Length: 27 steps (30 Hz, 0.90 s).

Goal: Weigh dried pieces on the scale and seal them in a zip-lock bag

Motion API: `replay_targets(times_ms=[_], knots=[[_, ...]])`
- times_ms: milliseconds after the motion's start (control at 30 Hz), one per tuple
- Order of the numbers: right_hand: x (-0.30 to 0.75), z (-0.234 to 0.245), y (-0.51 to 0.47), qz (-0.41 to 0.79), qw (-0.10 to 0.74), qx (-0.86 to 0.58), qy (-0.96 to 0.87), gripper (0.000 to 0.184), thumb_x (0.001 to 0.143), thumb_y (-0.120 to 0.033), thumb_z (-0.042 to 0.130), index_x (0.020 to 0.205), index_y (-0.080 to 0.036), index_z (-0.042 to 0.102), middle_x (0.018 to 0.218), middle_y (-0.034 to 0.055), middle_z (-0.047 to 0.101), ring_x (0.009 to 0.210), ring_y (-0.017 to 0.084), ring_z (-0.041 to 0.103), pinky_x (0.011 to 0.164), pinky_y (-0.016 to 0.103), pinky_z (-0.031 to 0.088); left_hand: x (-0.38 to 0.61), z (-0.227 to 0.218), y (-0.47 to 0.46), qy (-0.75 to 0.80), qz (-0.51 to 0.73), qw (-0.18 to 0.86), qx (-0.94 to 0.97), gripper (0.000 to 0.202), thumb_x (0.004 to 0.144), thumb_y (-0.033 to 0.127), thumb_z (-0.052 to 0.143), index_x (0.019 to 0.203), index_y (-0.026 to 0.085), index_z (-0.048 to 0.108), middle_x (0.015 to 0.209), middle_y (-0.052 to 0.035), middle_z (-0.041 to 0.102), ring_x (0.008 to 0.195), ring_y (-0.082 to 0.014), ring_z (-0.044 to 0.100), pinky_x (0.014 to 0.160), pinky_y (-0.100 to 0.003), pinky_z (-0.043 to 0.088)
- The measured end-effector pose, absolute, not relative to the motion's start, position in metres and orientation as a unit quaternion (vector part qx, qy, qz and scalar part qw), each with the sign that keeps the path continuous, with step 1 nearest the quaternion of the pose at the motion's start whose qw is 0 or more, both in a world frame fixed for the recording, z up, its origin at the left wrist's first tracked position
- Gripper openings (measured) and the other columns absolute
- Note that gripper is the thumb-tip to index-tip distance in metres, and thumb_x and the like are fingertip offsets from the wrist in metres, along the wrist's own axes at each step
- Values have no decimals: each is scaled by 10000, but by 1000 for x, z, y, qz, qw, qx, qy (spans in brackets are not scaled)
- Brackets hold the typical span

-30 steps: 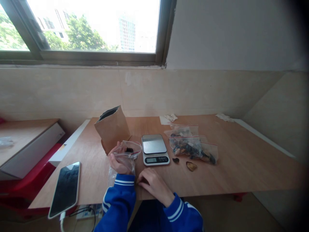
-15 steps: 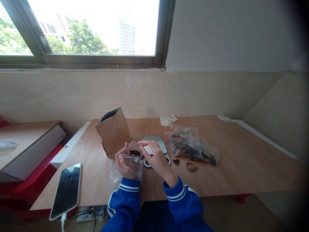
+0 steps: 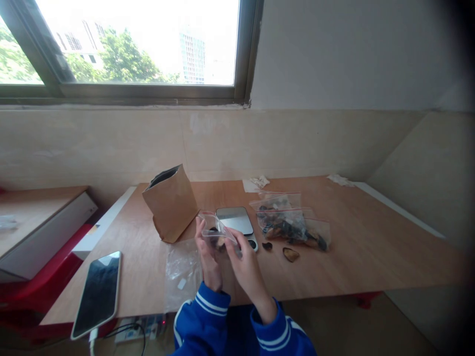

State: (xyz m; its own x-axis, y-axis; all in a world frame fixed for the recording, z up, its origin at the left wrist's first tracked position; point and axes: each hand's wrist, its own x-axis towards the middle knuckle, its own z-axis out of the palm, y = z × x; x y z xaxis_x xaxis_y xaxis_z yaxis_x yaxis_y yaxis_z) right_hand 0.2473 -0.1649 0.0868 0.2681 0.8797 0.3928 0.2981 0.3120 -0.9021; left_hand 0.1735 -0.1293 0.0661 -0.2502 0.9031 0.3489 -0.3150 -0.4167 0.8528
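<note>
across the pale wooden tabletop [image 3: 371,247], your left hand [image 3: 208,257] and your right hand [image 3: 247,269] are raised together, with the fingers of both closed in a pinch on a small transparent zip bag [image 3: 217,231]. the bag tilts between them, dark pieces inside it, just above the near edge of a white digital kitchen scale [image 3: 234,222] with a steel platform. to your left, a brown kraft paper bag [image 3: 171,205] stands upright on the wood, its black lining showing at the mouth. right of the scale lie transparent zip bags with red seals [image 3: 285,225], packed with dark dried slices, and a loose brown slice [image 3: 291,254] rests on the bare wood in front of them. crumpled white paper scraps [image 3: 256,183] sit near the back edge. a crinkled transparent plastic sheet [image 3: 181,277] lies below your hands, and a black-screened smartphone [image 3: 97,295] with a white cable lies further left. your blue striped sleeves [image 3: 202,316] come in from the near edge. behind everything rises a beige tiled wall [image 3: 111,143], topped by a dark-framed window [image 3: 137,49] showing trees and a tower block.
</note>
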Motion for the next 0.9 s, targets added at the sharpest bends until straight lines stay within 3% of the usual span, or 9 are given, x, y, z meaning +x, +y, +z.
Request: replay_targets(times_ms=[67,167,267,367,533,733,900], knots=[[259,93,-169,258,600,-518,-553,298,944,-360,417,1107,-212,618,1142,91,652,1106,222,585,976,380,456,168,65,-128,363,711,403,448,492,953,473,279,1347,231,445,1526,-66,291,1418,-191,220,1171,-384,176],[275,96,-179,277,624,-514,-519,317,947,-391,409,1069,-210,639,1108,86,676,1070,227,615,952,379,480,154,65,-120,418,710,384,416,480,907,435,460,1347,243,446,1471,-73,385,1373,-201,320,1149,-383,226],[284,93,-186,301,636,-511,-494,367,955,-431,370,1087,-210,632,1101,91,683,1030,229,638,920,379,506,142,66,-112,408,660,452,440,400,849,432,557,1170,198,604,1235,-94,607,1177,-226,540,1032,-376,393],[289,88,-188,315,612,-514,-511,415,966,-457,323,1132,-218,618,1156,83,661,1120,220,592,1000,385,453,137,67,-113,385,623,490,473,348,817,429,599,1055,183,660,1018,-79,689,933,-202,637,858,-338,494],[295,84,-190,290,588,-529,-539,443,975,-453,287,1192,-219,594,1253,78,602,1207,208,518,1076,399,367,147,69,-123,415,644,425,482,291,826,428,591,945,170,656,772,-17,640,670,-122,575,670,-249,473],[308,84,-196,285,563,-531,-566,440,971,-448,313,1162,-218,635,1171,77,643,1134,232,561,1005,383,421,149,58,-127,447,709,225,497,229,866,387,545,914,185,642,856,-34,626,762,-143,577,707,-261,459],[319,87,-203,290,541,-521,-593,437,966,-446,338,1116,-201,667,1134,78,656,1102,236,574,981,369,426,137,48,-123,386,705,171,570,182,846,342,578,908,204,679,751,-14,614,634,-126,554,611,-255,448]])
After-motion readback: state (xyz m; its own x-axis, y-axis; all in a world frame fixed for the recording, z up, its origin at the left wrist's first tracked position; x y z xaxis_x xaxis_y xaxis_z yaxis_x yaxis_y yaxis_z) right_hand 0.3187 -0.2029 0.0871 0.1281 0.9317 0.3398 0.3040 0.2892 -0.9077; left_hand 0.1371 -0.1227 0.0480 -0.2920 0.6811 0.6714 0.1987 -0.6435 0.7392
